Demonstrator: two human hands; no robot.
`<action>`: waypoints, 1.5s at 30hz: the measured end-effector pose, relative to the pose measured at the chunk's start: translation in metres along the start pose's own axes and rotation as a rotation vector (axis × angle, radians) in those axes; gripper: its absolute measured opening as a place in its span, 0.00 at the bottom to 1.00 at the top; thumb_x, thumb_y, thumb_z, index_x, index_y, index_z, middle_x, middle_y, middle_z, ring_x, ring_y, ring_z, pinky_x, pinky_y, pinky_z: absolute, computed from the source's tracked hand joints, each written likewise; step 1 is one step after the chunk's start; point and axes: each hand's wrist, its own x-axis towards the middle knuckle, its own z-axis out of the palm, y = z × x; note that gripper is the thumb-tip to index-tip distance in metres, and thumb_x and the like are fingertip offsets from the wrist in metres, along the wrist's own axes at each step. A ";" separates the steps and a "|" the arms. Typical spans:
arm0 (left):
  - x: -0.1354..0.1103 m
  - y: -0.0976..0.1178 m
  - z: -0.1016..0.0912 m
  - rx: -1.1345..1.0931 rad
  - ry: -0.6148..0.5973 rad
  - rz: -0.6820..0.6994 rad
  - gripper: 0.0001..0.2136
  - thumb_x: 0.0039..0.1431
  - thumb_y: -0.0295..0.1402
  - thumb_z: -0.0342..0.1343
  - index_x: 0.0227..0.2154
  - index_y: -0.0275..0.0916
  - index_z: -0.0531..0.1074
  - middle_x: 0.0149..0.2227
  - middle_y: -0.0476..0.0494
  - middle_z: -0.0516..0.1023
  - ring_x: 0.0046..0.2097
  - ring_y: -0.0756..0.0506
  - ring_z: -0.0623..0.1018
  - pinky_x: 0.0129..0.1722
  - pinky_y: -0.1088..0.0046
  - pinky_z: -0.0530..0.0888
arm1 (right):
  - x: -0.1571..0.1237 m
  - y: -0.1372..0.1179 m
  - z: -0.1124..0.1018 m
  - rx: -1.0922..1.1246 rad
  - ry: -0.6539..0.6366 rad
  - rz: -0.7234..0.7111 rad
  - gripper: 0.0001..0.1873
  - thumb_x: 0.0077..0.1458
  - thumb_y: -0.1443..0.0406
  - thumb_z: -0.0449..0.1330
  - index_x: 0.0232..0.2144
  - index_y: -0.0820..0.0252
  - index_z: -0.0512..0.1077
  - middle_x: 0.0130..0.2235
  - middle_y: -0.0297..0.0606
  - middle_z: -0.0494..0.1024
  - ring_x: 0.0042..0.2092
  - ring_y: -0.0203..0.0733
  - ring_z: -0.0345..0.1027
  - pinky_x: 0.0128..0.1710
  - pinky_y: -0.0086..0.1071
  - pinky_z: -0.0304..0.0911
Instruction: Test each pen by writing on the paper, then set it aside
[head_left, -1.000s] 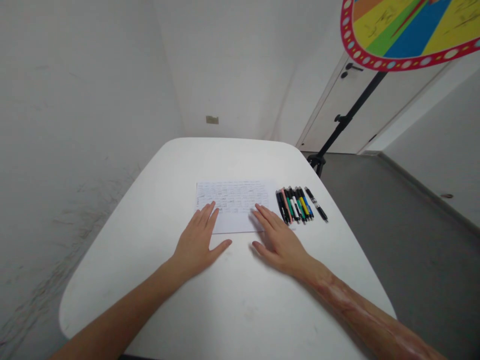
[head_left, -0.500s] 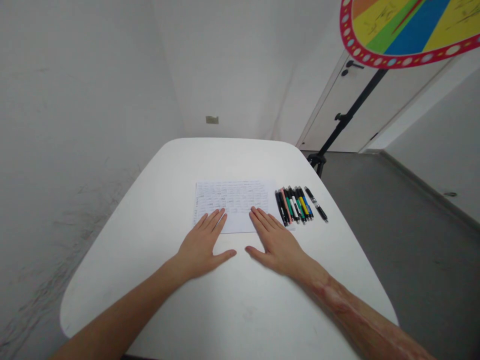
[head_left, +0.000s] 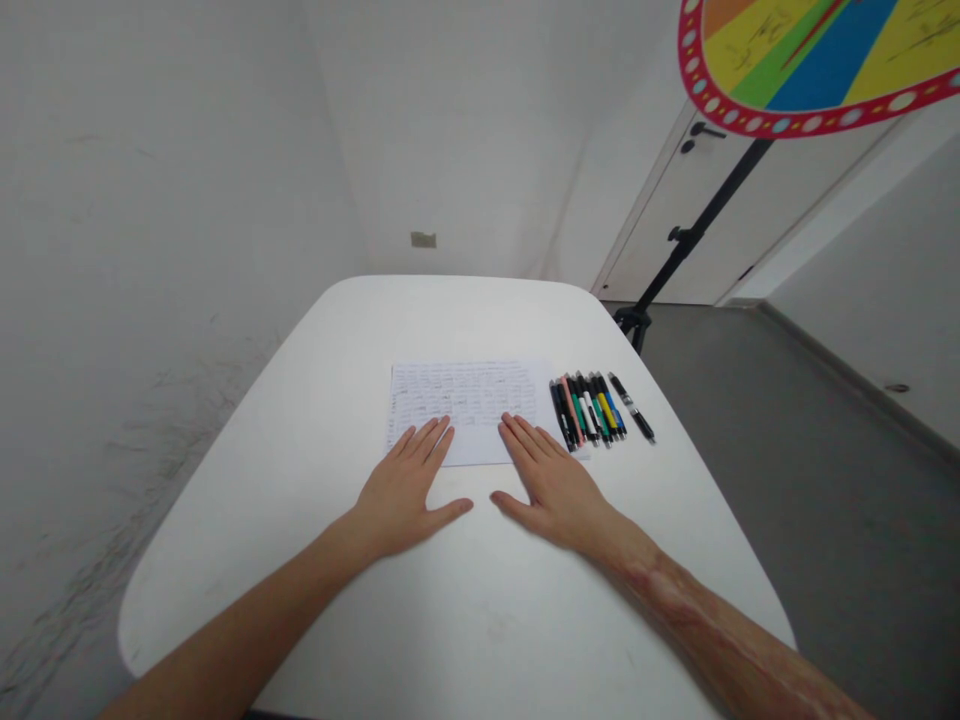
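Note:
A sheet of paper covered with lines of handwriting lies on the white table. My left hand rests flat with its fingertips over the paper's lower left part and its thumb out to the side. Mirroring it, my right hand lies flat, fingertips on the lower right part of the paper. Neither hand holds anything. Just beyond my right fingers, several pens in black, pink, green, white, yellow and blue lie side by side, partly over the paper's right edge. One black pen lies apart, to their right.
A colourful prize wheel on a black tripod stand stands behind the table's right side. Beyond it is a white door. Scuffed white walls rise at the left and back, and grey floor runs along the right.

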 end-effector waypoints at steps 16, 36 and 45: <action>0.001 0.000 0.000 0.008 -0.015 -0.004 0.46 0.73 0.64 0.48 0.80 0.38 0.46 0.81 0.32 0.49 0.81 0.35 0.53 0.80 0.47 0.54 | 0.000 0.000 0.001 -0.006 -0.013 0.000 0.53 0.71 0.44 0.58 0.82 0.62 0.40 0.81 0.55 0.50 0.80 0.62 0.47 0.78 0.61 0.53; 0.000 -0.003 -0.002 -0.043 0.064 -0.045 0.41 0.71 0.61 0.55 0.76 0.40 0.55 0.79 0.33 0.57 0.78 0.33 0.61 0.79 0.46 0.58 | 0.015 0.098 -0.050 -0.096 0.011 0.801 0.68 0.56 0.30 0.59 0.77 0.74 0.48 0.76 0.76 0.56 0.73 0.81 0.57 0.65 0.67 0.62; -0.001 -0.002 -0.005 -0.037 0.084 -0.035 0.39 0.70 0.60 0.56 0.74 0.40 0.59 0.78 0.34 0.59 0.78 0.33 0.63 0.79 0.45 0.59 | 0.035 0.115 -0.063 -0.232 -0.183 0.735 0.53 0.55 0.36 0.63 0.65 0.73 0.65 0.63 0.72 0.71 0.64 0.77 0.67 0.58 0.59 0.68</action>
